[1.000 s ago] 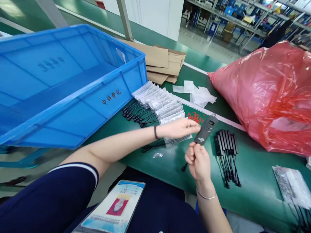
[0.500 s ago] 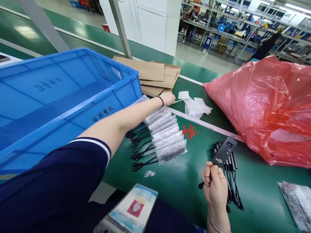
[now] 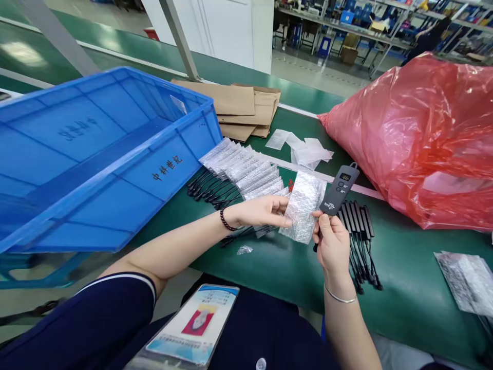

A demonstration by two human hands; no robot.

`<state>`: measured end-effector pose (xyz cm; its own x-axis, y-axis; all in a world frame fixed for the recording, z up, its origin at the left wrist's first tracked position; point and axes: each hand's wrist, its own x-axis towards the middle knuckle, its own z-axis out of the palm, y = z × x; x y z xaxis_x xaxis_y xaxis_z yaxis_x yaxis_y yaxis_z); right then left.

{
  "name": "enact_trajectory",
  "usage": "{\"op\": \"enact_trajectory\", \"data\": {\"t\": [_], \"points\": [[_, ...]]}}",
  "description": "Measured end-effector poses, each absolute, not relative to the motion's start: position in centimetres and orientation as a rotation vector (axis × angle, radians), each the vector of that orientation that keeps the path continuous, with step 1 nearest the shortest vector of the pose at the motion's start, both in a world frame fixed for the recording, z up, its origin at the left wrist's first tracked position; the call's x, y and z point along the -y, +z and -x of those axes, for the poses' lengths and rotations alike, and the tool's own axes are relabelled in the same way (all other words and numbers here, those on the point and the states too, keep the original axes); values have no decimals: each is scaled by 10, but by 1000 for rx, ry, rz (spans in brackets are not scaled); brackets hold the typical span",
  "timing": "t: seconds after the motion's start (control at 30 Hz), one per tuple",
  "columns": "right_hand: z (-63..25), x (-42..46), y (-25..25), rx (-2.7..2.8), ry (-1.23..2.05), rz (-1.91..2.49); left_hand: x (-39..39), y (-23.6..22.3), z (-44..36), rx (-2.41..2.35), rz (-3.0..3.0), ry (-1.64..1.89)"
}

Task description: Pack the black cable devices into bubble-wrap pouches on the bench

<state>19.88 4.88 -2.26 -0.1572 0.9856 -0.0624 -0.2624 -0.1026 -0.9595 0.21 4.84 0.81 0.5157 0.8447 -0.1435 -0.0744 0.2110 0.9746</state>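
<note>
I count two hands of my own, left hand (image 3: 262,211) and right hand (image 3: 333,241), with one bubble bag (image 3: 305,203) and one grey handset (image 3: 339,189). Taking them as the dial's centre, ten o'clock has one blue crate (image 3: 169,190) and over ten bubble packs (image 3: 236,167), overlapping too much for me to number exactly. Eleven has at least three cardboard sheets (image 3: 234,100); twelve, three or more white sheets (image 3: 308,153); two, one pink bag (image 3: 404,144). Between three and four I make out about six black units (image 3: 356,218); at four, at least one silvery packet (image 3: 464,280); at eight, one clear scrap (image 3: 244,250) and one badge (image 3: 198,321)
</note>
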Motion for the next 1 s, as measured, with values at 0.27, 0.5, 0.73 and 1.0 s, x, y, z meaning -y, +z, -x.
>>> {"op": "enact_trajectory", "data": {"t": [0.27,0.5,0.73,1.0], "points": [[-231,-15,-32,1397,1320,1196,-70,-3,-9,-906,-627,1357],[-228,-1,-44,1753,1344,1189,-66,-5,-13,-762,-615,1343],[-231,-2,-44,1735,1368,1193,-60,-2,-9,-785,-864,1012],[-218,1,-46,1453,1302,1337,-44,-20,-33,-890,-1059,809]]}}
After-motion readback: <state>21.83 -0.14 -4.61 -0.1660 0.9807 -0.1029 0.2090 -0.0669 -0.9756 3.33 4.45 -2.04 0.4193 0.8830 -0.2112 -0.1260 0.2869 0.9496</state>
